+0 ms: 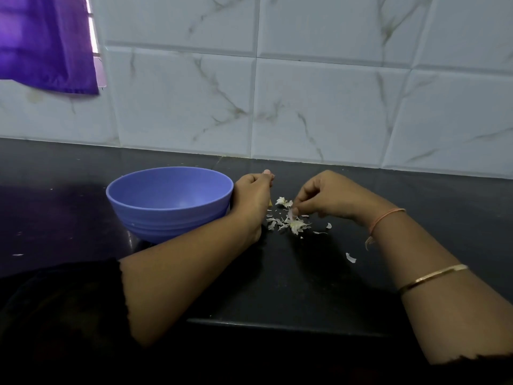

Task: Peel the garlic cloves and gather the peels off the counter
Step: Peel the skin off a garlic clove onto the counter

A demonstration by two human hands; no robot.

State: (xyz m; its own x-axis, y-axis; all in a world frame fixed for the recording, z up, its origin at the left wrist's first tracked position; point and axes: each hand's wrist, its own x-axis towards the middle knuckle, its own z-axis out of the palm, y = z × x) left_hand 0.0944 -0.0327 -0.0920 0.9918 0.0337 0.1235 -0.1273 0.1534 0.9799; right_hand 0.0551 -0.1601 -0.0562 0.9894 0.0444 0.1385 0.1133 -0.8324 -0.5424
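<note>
Garlic peels (291, 222) are lying in a loose pile on the black counter (277, 287), just right of the blue bowl (169, 201). Left hand (254, 198) is curling closed beside the bowl, contents hidden. Right hand (330, 197) is pinching a peel with its fingertips (294, 211) above the pile.

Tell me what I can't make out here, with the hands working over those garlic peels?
- Left hand, head view: curled shut, so its own fingers hide whatever it holds.
- Blue bowl: the near wall hides most of the inside; no contents show.
- Right hand: fingers pinch at the peels, but the grip is too small and blurred to judge.
- Purple cloth: cut off by the left and top edges.
</note>
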